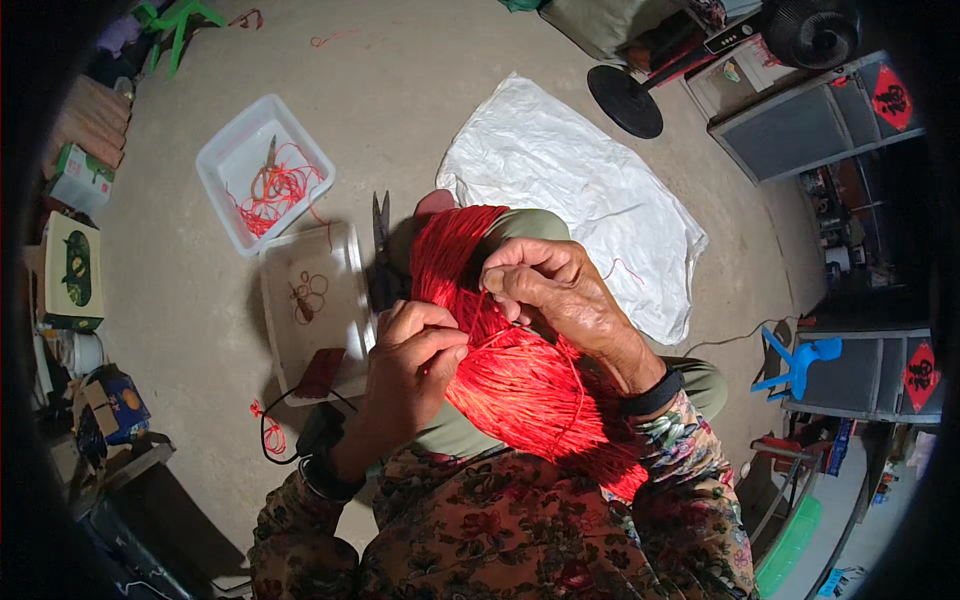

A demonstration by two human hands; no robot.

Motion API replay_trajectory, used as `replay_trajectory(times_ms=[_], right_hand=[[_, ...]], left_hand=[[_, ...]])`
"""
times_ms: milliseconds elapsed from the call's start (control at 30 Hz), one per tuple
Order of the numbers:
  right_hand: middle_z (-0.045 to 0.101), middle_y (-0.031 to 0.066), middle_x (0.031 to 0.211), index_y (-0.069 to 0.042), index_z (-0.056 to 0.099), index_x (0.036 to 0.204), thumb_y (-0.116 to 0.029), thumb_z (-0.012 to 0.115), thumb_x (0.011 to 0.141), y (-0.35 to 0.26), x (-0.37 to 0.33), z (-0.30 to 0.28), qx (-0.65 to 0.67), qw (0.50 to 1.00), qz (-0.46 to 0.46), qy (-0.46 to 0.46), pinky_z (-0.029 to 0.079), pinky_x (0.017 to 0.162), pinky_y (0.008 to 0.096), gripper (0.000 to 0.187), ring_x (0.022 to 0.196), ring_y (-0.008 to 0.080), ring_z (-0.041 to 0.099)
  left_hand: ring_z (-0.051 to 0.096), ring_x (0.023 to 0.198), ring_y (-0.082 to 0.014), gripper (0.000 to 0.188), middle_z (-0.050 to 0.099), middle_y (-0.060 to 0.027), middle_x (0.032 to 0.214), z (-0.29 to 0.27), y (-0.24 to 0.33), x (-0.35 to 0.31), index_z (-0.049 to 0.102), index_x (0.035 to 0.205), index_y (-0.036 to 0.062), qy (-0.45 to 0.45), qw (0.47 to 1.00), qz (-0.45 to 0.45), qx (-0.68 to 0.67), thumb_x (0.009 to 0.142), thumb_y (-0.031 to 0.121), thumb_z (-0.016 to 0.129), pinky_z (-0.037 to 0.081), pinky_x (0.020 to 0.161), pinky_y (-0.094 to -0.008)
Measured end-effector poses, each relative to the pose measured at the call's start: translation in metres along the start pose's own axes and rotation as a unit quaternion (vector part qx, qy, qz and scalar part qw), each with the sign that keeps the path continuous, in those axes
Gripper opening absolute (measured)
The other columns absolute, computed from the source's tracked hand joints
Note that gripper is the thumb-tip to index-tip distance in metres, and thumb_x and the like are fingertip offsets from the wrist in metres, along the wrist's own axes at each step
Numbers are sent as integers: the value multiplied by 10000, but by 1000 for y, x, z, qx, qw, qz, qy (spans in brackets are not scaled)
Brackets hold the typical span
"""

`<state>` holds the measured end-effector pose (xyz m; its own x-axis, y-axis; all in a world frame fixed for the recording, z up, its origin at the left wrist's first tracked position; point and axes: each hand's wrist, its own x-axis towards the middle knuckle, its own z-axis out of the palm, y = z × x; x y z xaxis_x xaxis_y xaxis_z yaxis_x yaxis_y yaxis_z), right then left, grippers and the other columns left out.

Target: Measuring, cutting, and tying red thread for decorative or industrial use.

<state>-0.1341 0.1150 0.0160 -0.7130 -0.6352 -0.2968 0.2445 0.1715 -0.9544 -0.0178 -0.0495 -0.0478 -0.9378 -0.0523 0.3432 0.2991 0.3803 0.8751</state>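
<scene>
Across my lap lies a thick bundle of red cord [530,395], drawn in at its middle and fanned out toward my right side. My left hand [412,365] is closed in a pinch at the bundle's left edge, on a strand of red cord. Just above the narrow middle, my right hand [555,295] pinches a thin red strand between thumb and fingers. The fingertips partly hide the strand, so its ends cannot be made out. Black-handled scissors [381,235] stand beside my left knee, blades pointing away from me.
Left of me a white plastic tub [215,185] holds tangled red cord [285,190] and small scissors. A shallow white box [282,340] with rubber bands sits nearer. A white woven sack [570,180] covers floor ahead. A fan [625,100] and blue stool [797,362] are rightward.
</scene>
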Motion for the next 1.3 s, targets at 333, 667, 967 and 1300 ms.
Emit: replay_trajectory(times_ms=[333,667,967,1300], right_hand=[[591,9,721,15,635,931,-69,542,911,-17,6,-10,38,998,-55,10,414,526,207,127,594,55,522],[585,22,667,3,638,942,-94,565,904,-12,11,-17,104,992,-23,67,404,518,218,127,568,78,513],[579,35,659,11,624,933,-104,557,911,-15,14,-20,139,986,-47,73,397,501,221,134,542,94,497],[571,23,665,9,612,927,-124,583,908,-29,12,-12,89,993,-64,55,419,498,223,137,538,78,505]], left_hand=[[548,884,-264,166,579,-86,941,2,-12,2,623,880,42,0,999,47,17,727,0,669,409,798,-390],[531,1039,-278,250,557,-86,1067,3,-20,-8,605,903,53,-16,980,166,111,671,4,685,407,904,-432],[565,913,-249,184,601,-62,885,7,-22,-3,611,828,44,0,991,125,44,676,27,714,413,800,-391],[544,805,-231,175,598,-57,803,13,-3,18,678,867,45,14,999,-7,35,705,84,732,402,763,-356]])
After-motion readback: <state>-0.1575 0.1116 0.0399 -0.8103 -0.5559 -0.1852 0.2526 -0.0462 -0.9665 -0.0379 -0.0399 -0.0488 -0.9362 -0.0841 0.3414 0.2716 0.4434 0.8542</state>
